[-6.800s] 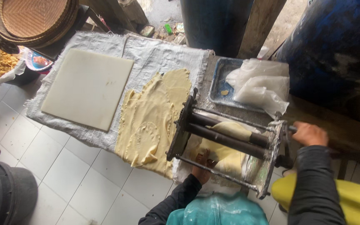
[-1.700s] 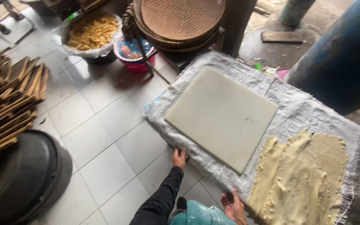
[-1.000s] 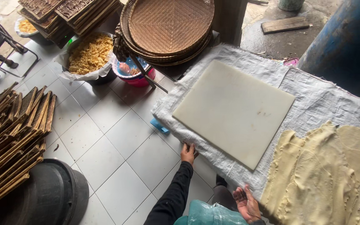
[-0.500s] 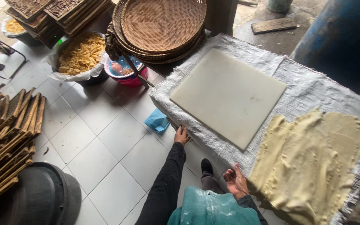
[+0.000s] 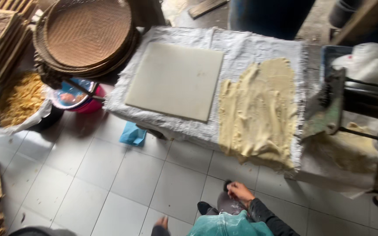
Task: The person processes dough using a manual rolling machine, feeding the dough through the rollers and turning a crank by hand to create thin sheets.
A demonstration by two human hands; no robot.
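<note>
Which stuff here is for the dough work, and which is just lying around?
For the dough work:
dough sheet
white board
woven cloth
roller machine
right hand and left hand, both low near the floor, holding nothing

Just lying about:
round woven trays
blue rag
bowl of yellow bits
pink bowl

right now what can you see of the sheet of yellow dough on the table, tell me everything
The dough sheet is pale yellow, thin and rough, with ragged edges and lengthwise creases. It lies flat on the white woven cloth, right of the white board, with its near end drooping over the table edge. No hand touches it.
</note>
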